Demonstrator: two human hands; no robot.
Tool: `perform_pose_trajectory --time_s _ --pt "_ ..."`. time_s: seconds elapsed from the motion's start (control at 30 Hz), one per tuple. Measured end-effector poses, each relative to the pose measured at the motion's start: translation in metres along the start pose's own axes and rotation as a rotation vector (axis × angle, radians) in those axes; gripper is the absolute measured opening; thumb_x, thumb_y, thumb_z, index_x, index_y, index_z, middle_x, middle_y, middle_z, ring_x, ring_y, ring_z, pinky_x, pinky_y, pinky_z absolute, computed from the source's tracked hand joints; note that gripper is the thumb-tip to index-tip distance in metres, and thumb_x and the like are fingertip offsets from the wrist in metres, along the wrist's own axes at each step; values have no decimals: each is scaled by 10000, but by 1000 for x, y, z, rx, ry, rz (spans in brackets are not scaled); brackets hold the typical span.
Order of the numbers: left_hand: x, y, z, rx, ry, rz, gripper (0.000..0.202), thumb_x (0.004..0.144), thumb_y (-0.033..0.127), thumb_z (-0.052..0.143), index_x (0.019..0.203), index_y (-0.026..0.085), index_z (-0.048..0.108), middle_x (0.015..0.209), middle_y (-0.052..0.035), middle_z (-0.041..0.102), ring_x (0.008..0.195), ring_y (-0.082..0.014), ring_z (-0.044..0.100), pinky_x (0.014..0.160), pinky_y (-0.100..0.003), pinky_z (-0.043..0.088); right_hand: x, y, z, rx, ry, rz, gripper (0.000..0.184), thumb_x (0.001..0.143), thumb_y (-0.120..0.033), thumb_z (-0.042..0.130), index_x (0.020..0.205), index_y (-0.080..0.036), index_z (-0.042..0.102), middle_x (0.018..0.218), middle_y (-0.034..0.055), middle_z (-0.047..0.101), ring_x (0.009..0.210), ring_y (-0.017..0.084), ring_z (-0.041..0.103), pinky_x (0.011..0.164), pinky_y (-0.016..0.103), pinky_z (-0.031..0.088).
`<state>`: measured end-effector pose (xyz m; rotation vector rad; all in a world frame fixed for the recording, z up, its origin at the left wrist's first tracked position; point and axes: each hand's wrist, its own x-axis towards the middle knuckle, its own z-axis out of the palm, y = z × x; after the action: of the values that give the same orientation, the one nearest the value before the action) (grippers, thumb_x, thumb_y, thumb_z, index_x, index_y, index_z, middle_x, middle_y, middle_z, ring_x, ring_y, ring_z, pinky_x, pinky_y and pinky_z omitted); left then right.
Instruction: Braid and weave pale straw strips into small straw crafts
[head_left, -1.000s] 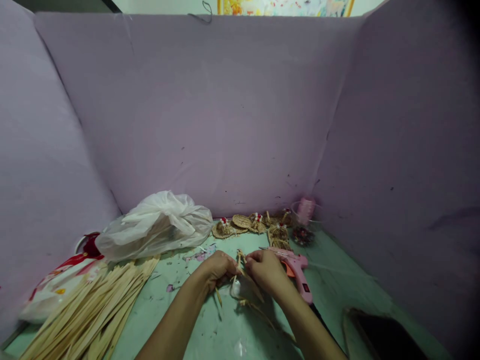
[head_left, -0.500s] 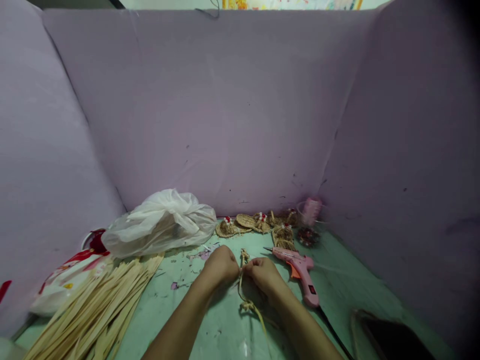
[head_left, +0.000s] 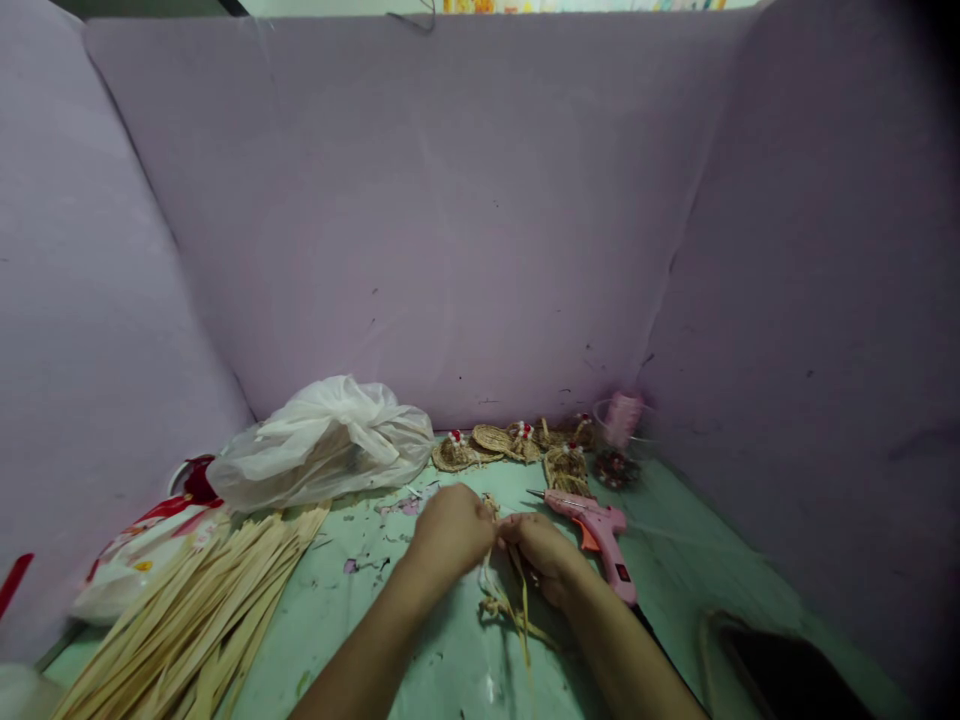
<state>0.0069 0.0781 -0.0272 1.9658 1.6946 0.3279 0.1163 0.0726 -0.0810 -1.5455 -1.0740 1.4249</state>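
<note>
Near the middle of the green tabletop, my left hand (head_left: 454,528) and my right hand (head_left: 541,550) meet with their fingertips almost touching. Both are closed on a knotted straw cord (head_left: 493,606), whose upper end shows just above the fingers. Thin pale straw strands hang from my right fingers down past a lower knot. The exact grip is partly hidden by the fingers. Just right of my right hand lies a pink glue gun (head_left: 592,520), its nozzle pointing left.
Woven straw slippers with red and white beads (head_left: 517,442) line the back. A cup with pink thread (head_left: 622,420) stands behind the glue gun. Flat straw strips (head_left: 202,610), a white plastic bag (head_left: 330,450) and a red-white packet (head_left: 142,550) lie left. A dark phone-like object (head_left: 787,665) is front right.
Both hands have shifted slightly right and closer together. Straw strands that trailed toward the front edge now hang from my right fingers.
</note>
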Motion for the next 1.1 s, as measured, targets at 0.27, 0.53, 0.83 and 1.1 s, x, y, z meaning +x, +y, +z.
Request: perform_pose_trajectory --time_s 0.27,0.53,0.83,1.1 --pt "22 -14 18 -715 -404 -333 190 663 65 387 563 96 546 430 7 457 324 -52 381 366 -178 275 4 3 -6 15 -145 -26 91 546 -126 408 471 -171 437 442 4 496 426 92 427 474 208 350" --pt "28 -19 29 -549 -289 -337 227 599 67 480 400 146 403 274 34 330 255 -68 296 330 -194 183 -3 -3 -4 -791 179 -280 138 576 -111 510 618 -158 633 655 76 647 641 163 559 536 232 311" --pt "26 -20 29 -550 -245 -297 235 579 120 484 375 158 375 270 44 309 258 -66 288 327 -194 175 -33 -27 13 -1094 377 -212 190 623 -227 521 701 -156 679 729 139 673 692 248 621 534 268 363" --pt "34 -43 25 -729 -401 -210 75 490 160 480 431 141 438 365 36 404 300 -43 332 311 -162 166 -33 -29 9 -987 164 -262 160 629 -285 566 629 -184 691 648 112 661 591 190 574 501 247 306"
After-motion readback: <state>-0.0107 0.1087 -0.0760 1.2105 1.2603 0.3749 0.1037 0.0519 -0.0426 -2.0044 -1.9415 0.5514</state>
